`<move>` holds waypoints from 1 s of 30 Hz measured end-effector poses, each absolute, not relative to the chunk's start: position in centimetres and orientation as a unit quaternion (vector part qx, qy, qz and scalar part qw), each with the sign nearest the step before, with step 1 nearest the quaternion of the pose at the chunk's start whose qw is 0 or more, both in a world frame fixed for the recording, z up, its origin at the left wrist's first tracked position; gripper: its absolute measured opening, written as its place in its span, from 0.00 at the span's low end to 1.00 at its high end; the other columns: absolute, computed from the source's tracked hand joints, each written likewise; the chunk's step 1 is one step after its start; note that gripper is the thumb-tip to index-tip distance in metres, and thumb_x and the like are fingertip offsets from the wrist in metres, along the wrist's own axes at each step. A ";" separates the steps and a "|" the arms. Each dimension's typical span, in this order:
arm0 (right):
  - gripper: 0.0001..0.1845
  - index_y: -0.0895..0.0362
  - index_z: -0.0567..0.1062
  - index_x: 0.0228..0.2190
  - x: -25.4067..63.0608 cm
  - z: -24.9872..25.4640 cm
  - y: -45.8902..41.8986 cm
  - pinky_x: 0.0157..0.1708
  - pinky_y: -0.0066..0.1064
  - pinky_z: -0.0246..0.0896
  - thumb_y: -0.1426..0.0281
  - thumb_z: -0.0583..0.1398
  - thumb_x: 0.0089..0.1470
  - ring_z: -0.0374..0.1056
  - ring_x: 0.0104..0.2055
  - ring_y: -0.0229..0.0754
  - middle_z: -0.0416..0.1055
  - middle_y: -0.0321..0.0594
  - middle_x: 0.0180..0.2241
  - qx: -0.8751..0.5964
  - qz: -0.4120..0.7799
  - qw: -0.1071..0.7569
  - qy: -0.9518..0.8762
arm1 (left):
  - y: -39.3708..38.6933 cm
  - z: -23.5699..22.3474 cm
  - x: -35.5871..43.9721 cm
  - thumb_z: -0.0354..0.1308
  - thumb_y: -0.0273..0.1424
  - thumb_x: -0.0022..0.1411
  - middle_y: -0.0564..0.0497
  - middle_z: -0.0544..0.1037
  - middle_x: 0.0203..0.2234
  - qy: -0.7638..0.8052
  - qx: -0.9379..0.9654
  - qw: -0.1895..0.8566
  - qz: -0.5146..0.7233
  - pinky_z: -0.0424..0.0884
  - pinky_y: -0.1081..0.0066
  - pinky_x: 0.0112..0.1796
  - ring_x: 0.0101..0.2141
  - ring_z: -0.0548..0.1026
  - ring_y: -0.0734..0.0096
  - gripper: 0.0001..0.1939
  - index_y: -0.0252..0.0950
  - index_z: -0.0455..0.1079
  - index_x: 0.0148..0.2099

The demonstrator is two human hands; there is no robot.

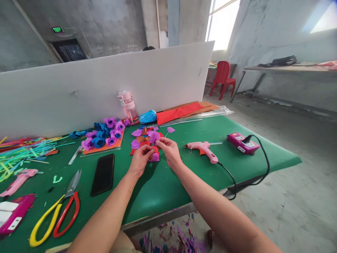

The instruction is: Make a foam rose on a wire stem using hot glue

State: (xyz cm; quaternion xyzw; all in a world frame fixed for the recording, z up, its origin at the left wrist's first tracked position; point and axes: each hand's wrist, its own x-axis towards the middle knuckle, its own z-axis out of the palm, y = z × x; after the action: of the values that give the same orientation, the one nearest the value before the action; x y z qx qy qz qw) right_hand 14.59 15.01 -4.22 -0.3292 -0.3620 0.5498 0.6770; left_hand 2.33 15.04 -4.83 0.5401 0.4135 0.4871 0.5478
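Over the middle of the green table, my right hand [170, 151] pinches a purple paper petal [154, 137] between thumb and fingertips. My left hand [142, 158] is close beside it with fingers pressed together; anything between them is too small to make out. Beneath and behind both hands lies a pile of loose paper petals [136, 144] in purple, red and orange. Finished paper flowers [105, 133] in purple and blue sit on an orange sheet to the left. A pink glue gun [204, 148] lies to the right of my right hand.
Scissors [67, 200], a black phone [103, 174], another pink glue gun [19, 182] and colourful strips [28, 151] lie left. A corded purple power strip [242, 143] sits right. Behind are a pink bottle [128, 105], red paper [180, 112] and a white board [100, 88].
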 end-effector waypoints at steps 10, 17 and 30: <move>0.14 0.55 0.76 0.31 14.1 -4.6 14.9 0.33 0.30 0.62 0.69 0.67 0.37 0.69 0.28 0.37 0.75 0.35 0.26 -0.271 0.589 0.651 -0.394 | 15.0 -4.7 2.1 0.64 0.36 0.47 0.59 0.66 0.17 0.409 0.543 0.538 0.499 0.58 0.77 0.22 0.19 0.62 0.81 0.13 0.34 0.66 0.26; 0.14 0.54 0.76 0.32 14.0 -4.6 14.7 0.37 0.31 0.63 0.69 0.66 0.38 0.70 0.33 0.39 0.76 0.37 0.30 -0.267 0.592 0.639 -0.411 | 15.0 -4.8 1.9 0.62 0.37 0.48 0.58 0.66 0.16 0.410 0.558 0.511 0.509 0.57 0.77 0.23 0.20 0.63 0.79 0.12 0.34 0.66 0.26; 0.08 0.54 0.77 0.29 14.1 -4.7 14.6 0.35 0.29 0.61 0.66 0.64 0.43 0.67 0.32 0.39 0.73 0.37 0.28 -0.272 0.573 0.616 -0.468 | 14.8 -4.6 1.8 0.62 0.37 0.48 0.57 0.66 0.17 0.418 0.555 0.508 0.509 0.58 0.76 0.24 0.20 0.63 0.77 0.11 0.34 0.67 0.26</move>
State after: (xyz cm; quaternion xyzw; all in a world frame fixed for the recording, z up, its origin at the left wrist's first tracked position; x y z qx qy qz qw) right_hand 14.12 14.65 -4.70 -0.2725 -0.4675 0.5727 0.6158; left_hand 1.82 14.79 -4.59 0.5553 0.4183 0.5086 0.5079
